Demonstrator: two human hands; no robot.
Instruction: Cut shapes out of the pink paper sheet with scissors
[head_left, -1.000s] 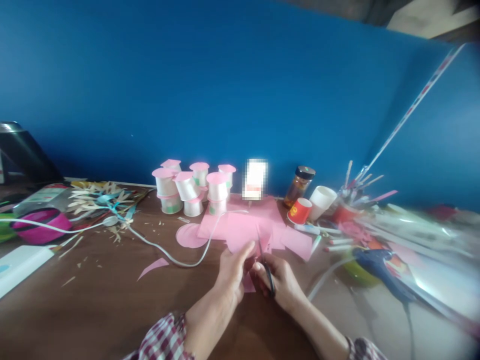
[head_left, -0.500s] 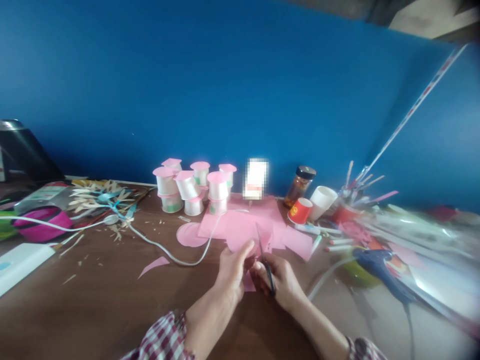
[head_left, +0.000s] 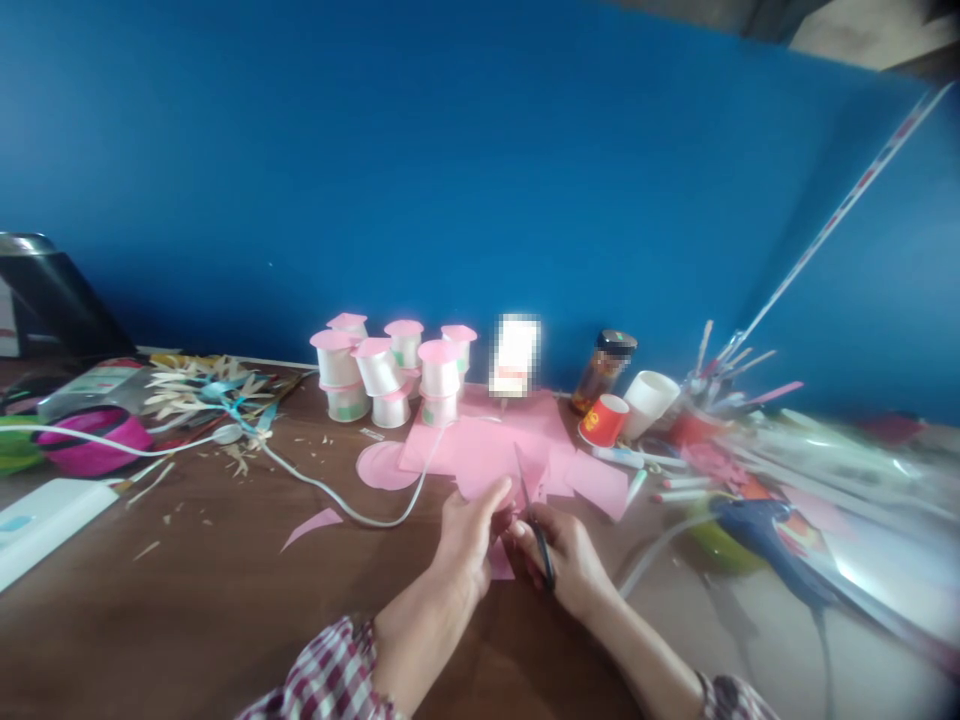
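My left hand pinches a piece of pink paper between thumb and fingers, just above the table. Wrapped round the handles of black-handled scissors, my right hand sits close beside it. The scissor blades point away from me and lie against the paper. More pink sheets and cut pink circles lie on the table beyond the hands. A curved pink scrap rests to the left. The fingertips of both hands are partly hidden.
Stacked white paper cups with pink tops stand by the blue wall. A lit phone, a dark-lidded jar, a red cup and a white cup stand rightward. A white cable crosses the left; a blue glue gun lies right.
The view has shifted slightly, so the things on the table appear a little farther right. Both hands keep the same hold on the paper and scissors.
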